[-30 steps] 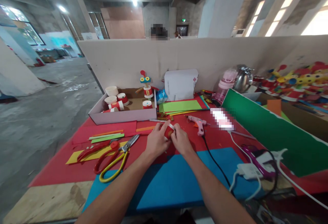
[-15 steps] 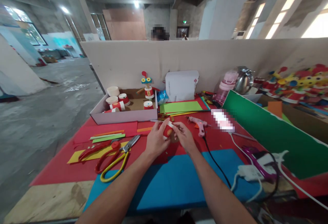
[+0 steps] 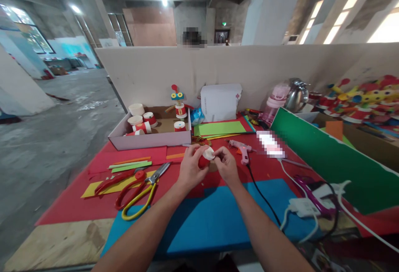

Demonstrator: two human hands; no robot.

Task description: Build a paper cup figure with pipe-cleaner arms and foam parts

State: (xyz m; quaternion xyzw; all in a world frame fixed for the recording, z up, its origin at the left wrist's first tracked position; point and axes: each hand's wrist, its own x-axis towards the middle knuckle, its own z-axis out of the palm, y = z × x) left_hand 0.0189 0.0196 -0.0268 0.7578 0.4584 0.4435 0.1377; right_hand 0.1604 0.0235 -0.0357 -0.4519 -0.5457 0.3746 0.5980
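A small red paper cup (image 3: 206, 157) with a white rim is held on its side between both hands, above the red sheet on the table. My left hand (image 3: 190, 168) wraps round its red body. My right hand (image 3: 227, 165) pinches at the cup's white rim end. The cup's open end faces up and to the right. What my right fingers press on the cup is too small to make out.
Red and yellow scissors (image 3: 137, 193) lie to the left, a pink glue gun (image 3: 241, 148) with black cord to the right. A cardboard box (image 3: 149, 139) with more cups stands behind. A power strip (image 3: 301, 207), a green board (image 3: 324, 155) and a blue foam sheet (image 3: 215, 218) are near.
The cup has been turned in my hands, so its white rim and open end show now. Both hands stay in about the same place over the red sheet.
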